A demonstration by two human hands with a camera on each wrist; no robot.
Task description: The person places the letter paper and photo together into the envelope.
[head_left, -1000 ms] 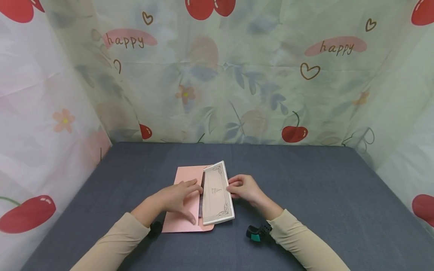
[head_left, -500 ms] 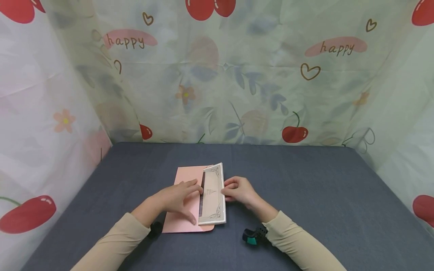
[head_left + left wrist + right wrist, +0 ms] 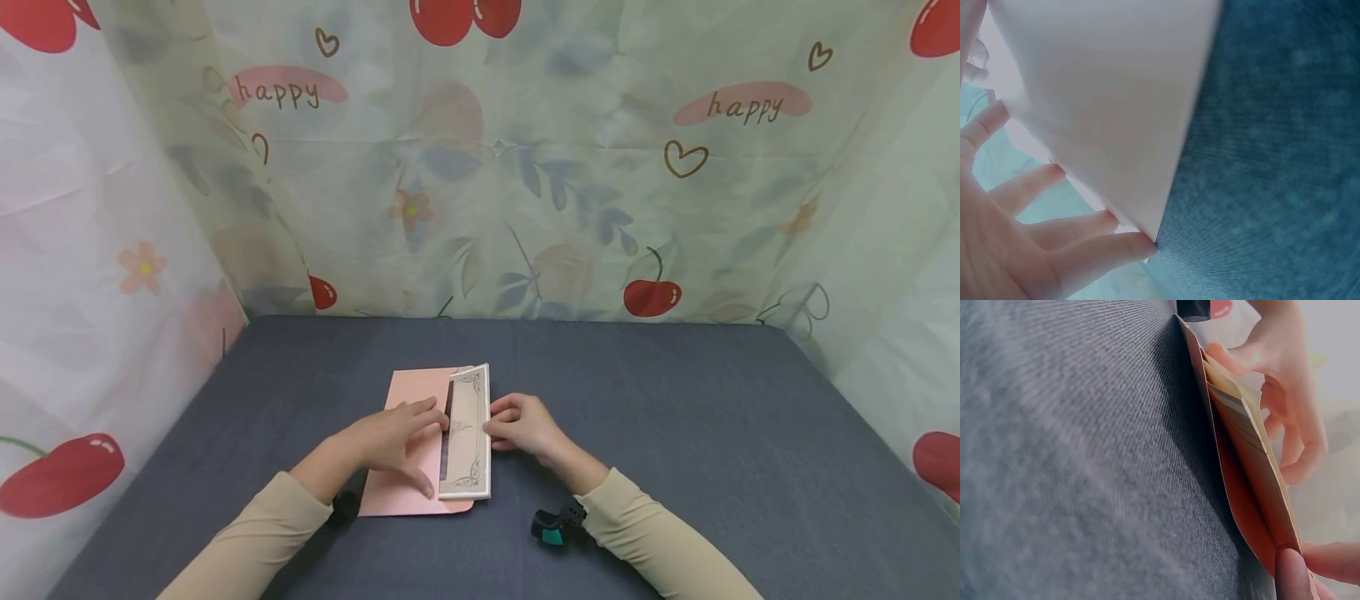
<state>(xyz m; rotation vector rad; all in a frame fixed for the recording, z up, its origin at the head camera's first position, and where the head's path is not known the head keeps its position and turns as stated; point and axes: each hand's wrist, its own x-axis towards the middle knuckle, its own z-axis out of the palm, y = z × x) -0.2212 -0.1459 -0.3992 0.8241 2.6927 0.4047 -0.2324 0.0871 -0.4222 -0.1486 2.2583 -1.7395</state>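
Note:
A pink envelope (image 3: 408, 382) lies on the dark grey tabletop, its opening on the right. A cream stack of cards (image 3: 463, 446) with a scroll-patterned border sits partly in that opening and slants up at its right edge. My left hand (image 3: 390, 437) rests on the envelope with spread fingers, the fingertips (image 3: 1107, 219) along the opening's edge in the left wrist view. My right hand (image 3: 528, 427) pinches the cards' right edge between thumb and finger. Several layers show in the right wrist view, above the envelope's reddish flap (image 3: 1230, 478).
Black straps sit at both wrists, the right wrist strap (image 3: 553, 528) with a teal patch. Behind the grey tabletop (image 3: 660, 400) hangs a patterned curtain (image 3: 495, 225), and more curtain closes off both sides.
My right hand has moved left with the stack of cards, so more of it overlaps the envelope and its tilt has straightened. The left hand has stayed in place.

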